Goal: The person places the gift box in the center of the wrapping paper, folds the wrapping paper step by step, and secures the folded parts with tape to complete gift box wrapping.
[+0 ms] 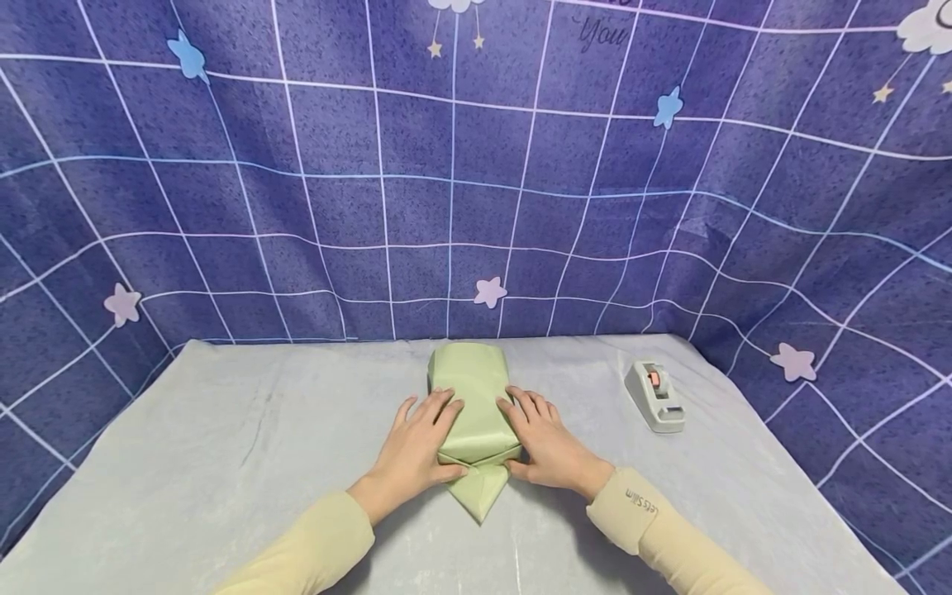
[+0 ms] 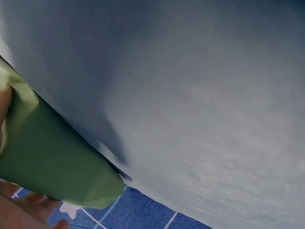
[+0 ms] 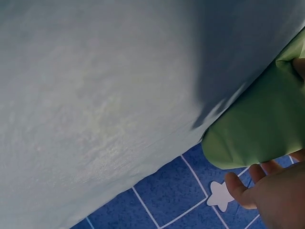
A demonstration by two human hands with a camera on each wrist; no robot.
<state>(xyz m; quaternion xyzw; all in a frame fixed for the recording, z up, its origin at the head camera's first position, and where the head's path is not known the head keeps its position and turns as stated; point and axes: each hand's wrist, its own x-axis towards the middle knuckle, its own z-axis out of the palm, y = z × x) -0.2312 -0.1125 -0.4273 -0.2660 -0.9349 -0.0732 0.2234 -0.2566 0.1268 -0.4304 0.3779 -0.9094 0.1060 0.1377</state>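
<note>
A parcel wrapped in light green paper (image 1: 470, 405) lies lengthwise on the table, its near end folded to a pointed flap (image 1: 479, 494). My left hand (image 1: 418, 446) holds its left side, fingers over the top edge and thumb against the fold at the near end. On the right side my right hand (image 1: 549, 442) grips it likewise, thumb at the fold. In the left wrist view the parcel's side (image 2: 62, 152) shows above the fingers (image 2: 40, 207). The right wrist view has its other side (image 3: 257, 124), with part of the fingers (image 3: 255, 174) bent along the top.
A pale tape dispenser (image 1: 656, 398) with an orange-cored roll stands to the right. A light grey cloth (image 1: 260, 446) covers the table. Behind and at the sides hangs a blue curtain (image 1: 416, 207) with a grid and stars.
</note>
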